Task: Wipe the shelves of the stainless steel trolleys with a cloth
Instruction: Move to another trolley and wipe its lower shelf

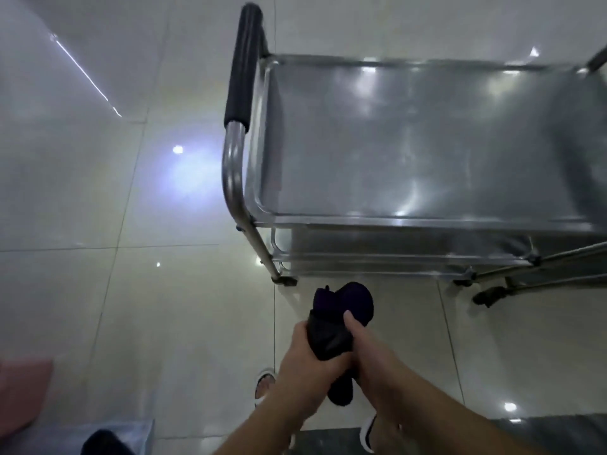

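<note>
The person stands on a pale tiled floor (131, 307) and holds a dark cloth (338, 320) in front of the body with both hands. The left hand (303, 351) grips the bunched cloth from its left side, fingers curled round it. The right hand (368, 349) grips it from the other side, its thumb pressing on the upper part. One end of the cloth sticks out above the hands, another end hangs below them. Beyond the hands, a little to the right, stands a stainless steel trolley (410, 221), not touched by either hand. Its top shelf (410, 142) is shiny, and its black padded handle (243, 64) is up and left of the hands.
</note>
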`<state>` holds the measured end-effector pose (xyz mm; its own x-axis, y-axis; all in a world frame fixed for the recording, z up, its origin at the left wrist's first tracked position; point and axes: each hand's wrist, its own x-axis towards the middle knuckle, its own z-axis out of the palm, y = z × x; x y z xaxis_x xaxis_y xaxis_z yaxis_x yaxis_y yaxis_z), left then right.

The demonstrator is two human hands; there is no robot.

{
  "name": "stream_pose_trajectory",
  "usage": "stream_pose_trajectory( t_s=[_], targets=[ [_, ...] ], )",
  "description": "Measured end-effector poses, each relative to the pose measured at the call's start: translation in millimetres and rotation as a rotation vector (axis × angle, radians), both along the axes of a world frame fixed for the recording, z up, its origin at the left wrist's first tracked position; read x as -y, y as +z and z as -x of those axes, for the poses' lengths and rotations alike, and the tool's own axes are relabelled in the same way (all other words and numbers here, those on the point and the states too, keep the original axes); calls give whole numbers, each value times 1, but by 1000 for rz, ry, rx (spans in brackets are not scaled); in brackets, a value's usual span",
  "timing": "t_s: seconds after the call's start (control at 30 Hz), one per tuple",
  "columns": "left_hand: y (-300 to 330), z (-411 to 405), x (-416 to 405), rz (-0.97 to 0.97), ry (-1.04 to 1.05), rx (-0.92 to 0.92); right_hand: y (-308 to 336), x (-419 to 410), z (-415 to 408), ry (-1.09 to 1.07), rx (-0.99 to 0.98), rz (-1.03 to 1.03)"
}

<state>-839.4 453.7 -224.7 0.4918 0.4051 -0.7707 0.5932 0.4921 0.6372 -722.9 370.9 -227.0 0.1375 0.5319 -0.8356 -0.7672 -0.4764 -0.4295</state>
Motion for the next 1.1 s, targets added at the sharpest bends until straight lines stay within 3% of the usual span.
stream_pose_trajectory(
  t_s=[0.2, 0.4, 0.5, 0.57, 0.63, 0.83, 0.97, 1.1],
  targets=[
    [86, 45, -58, -183, 116, 114, 111, -39, 31, 59, 164, -116],
    [145, 62, -95, -100, 298, 292, 160, -70, 52, -35, 537, -44],
    [172, 56, -104, -43, 343, 390, 175, -73, 47, -123, 369, 8],
    [188, 49, -109, -3, 373, 442, 185, -73, 39, -144, 85, -101],
    [200, 39, -114, 36, 394, 461, 195, -76, 28, -161, -27, -208],
    [217, -4, -153, -41, 555, 416, 215, -124, -30, -240, 318, -259],
    [219, -33, -186, -40, 762, 318, 231, -155, -81, -66, 541, -313],
    [221, -52, -214, -39, 859, 290, 240, -185, -123, 93, 618, -345]
  ],
)
